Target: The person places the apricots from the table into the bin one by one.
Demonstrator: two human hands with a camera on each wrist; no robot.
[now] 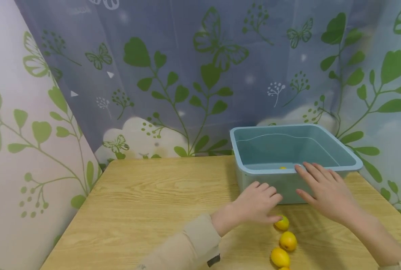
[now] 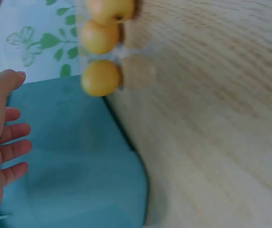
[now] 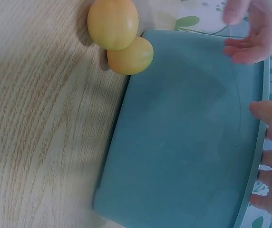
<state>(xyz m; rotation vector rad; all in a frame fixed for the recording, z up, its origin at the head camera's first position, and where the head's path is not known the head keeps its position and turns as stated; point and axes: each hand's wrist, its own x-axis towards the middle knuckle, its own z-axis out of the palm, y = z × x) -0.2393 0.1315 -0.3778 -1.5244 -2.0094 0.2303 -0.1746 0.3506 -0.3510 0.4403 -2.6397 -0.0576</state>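
Observation:
Several round yellow fruits lie in a line on the table in front of a blue-green plastic tub (image 1: 264,187); the farthest fruit (image 1: 282,223) is close to the tub's front wall. My left hand (image 1: 256,202) hovers above and beside that fruit, fingers loosely bent, holding nothing. In the left wrist view, the fingers of this hand (image 2: 3,137) stand apart from the fruits. My right hand (image 1: 329,193) is at the tub's front rim, fingers extended over it and holding nothing. Inside the tub, a bit of a yellow fruit (image 1: 283,168) shows above the front rim; the rest is hidden.
The tub stands at the back right of a wooden table (image 1: 153,198). A leaf-and-butterfly patterned curtain (image 1: 173,75) hangs behind the table and along its sides. More fruits (image 1: 280,257) reach the bottom edge of the head view, the nearest one cut off.

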